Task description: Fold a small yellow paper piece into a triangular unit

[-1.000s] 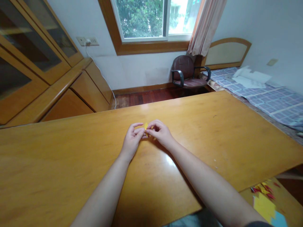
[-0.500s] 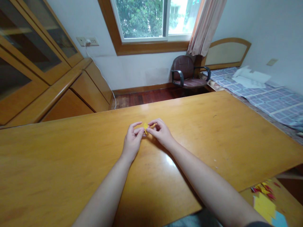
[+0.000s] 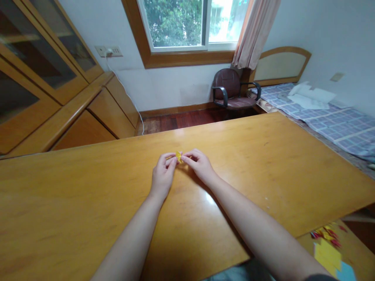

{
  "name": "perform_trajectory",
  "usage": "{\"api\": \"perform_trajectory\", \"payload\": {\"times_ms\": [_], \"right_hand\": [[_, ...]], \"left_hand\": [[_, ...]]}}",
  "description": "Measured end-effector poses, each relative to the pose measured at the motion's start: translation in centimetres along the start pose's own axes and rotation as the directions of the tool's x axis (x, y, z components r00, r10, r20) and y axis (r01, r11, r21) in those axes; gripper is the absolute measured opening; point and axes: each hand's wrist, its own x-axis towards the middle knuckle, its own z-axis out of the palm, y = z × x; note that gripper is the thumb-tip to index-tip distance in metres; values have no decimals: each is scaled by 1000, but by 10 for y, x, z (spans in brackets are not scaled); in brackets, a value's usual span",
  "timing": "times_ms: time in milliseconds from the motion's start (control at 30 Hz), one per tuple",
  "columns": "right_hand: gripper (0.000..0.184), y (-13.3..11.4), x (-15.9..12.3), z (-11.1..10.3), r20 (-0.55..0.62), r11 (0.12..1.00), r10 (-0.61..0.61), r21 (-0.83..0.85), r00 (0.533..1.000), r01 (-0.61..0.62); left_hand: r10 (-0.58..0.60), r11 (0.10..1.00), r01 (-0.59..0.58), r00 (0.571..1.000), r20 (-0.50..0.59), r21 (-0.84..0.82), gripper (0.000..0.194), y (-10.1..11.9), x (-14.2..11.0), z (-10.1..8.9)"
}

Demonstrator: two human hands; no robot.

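One left hand (image 3: 163, 173) and one right hand (image 3: 201, 166) pinch a yellow paper piece (image 3: 178, 157) between them, fingers nearly closed, over a wooden table (image 3: 88, 210). It has just turned, looking more fanned out; shaping seems ongoing.

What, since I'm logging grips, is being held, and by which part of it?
A yellow piece: the left hand pinches its left side, the right hand its right. Finer detail is too small to tell.
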Motion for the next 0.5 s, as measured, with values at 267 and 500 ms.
{"api": "perform_trajectory", "payload": {"times_ms": [267, 500], "right_hand": [[12, -1, -1, 0, -9, 1000, -10, 16, 1000, 10], [12, -5, -2, -2, -6, 1000, -22, -11, 1000, 22]], "left_hand": [[-30, 998, 27, 999, 44, 65, 28, -2, 1, -2], [4, 994, -8, 999, 33, 106, 26, 3, 4, -5]]}}
